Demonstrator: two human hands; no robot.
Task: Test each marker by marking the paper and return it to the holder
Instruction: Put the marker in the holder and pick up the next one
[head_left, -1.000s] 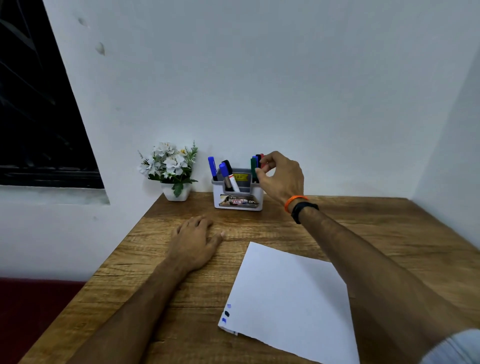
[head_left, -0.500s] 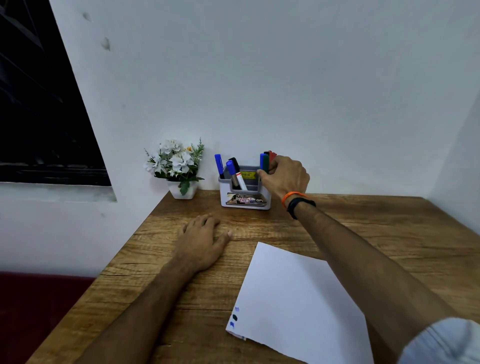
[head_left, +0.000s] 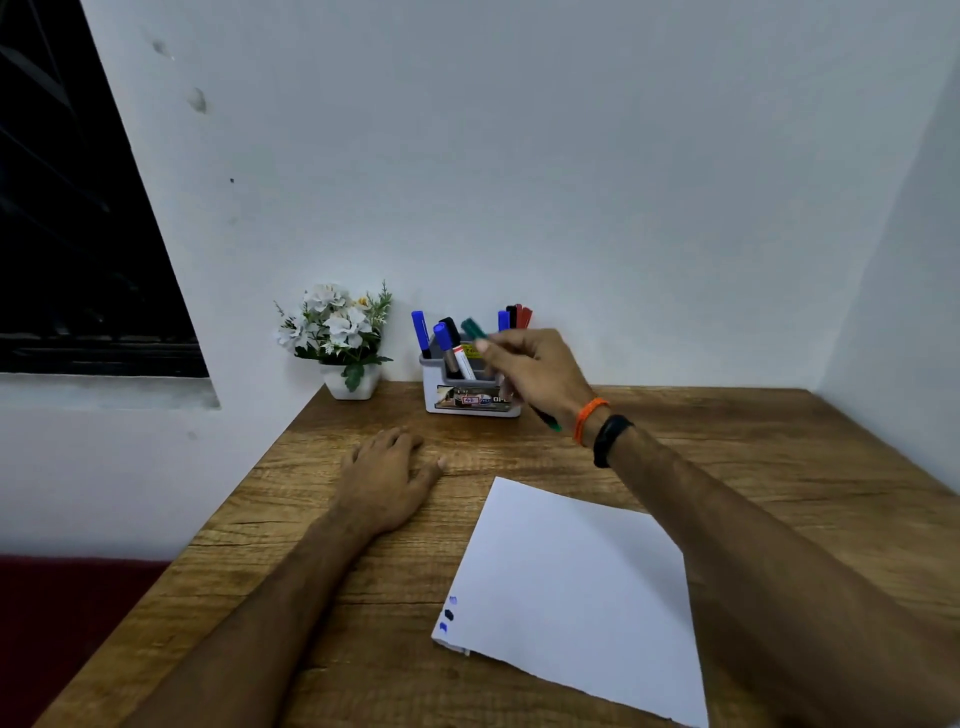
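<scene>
Three small marks, blue, dark and blue, sit stacked at the lower-left corner of the paper (head_left: 566, 587), which suggests three markers have likely been tested so far. Going from left to right: a pot of white flowers (head_left: 340, 338) stands at the back of the desk (head_left: 322, 613) against the wall, left of centre in the frame. The left hand (head_left: 387, 480) lies flat on the wood with relaxed fingers, holding nothing, just left of the sheet and in front of the holder. The holder (head_left: 467, 397), a little white and grey caddy, sits at the back in the middle of the frame; its left compartments carry two blue-capped markers (head_left: 431, 335), a black-capped one and a white-bodied one leaning, while a blue, a black and a red cap (head_left: 526, 317) poke up on its right side. The right hand (head_left: 537, 376) is raised in front of the holder's right half, its fingers curled round a green marker (head_left: 474, 328) held aslant, cap up-left and tail showing below the wrist. By my reading, the green one is out for testing, its cap apparently on, and no green mark is on the sheet. Left to do: uncap, mark, return it, then the remaining untested markers.
</scene>
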